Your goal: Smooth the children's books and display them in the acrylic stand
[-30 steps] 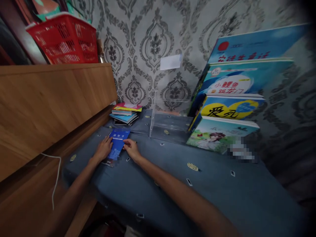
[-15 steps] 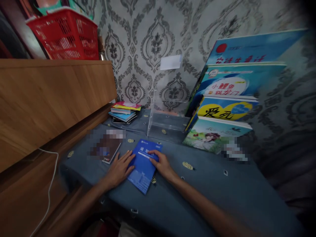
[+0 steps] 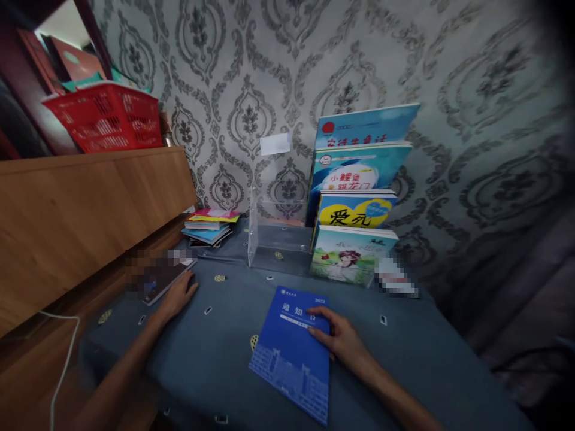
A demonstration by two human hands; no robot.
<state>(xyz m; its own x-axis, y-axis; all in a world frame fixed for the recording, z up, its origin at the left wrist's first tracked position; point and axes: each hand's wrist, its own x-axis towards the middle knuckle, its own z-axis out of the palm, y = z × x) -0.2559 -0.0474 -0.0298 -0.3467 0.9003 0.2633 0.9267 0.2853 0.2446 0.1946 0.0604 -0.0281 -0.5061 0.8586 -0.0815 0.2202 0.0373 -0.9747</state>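
Observation:
A blue booklet (image 3: 291,353) with white lettering and a pale building picture is in front of me, cover up. My right hand (image 3: 339,340) has its right edge, thumb and forefinger lying over the cover and the other fingers partly hidden at the edge. Farther left, my left hand (image 3: 178,294) reaches to a dark book (image 3: 168,278), its fingers stretched along the book's near right edge. Part of that book is blurred out. I cannot tell whether the fingers go under it.
A clear acrylic rack (image 3: 252,239) stands at the back, with several picture books (image 3: 348,257) upright in its right side. Left of it lies a stack of books (image 3: 209,230). A wooden cabinet (image 3: 99,203) bearing a red basket (image 3: 112,117) borders the table's left. A white cable (image 3: 67,365) hangs there.
My left hand has left the blue booklet and moved left to the dark book. The blue booklet has shifted right and nearer with my right hand. The view has turned somewhat.

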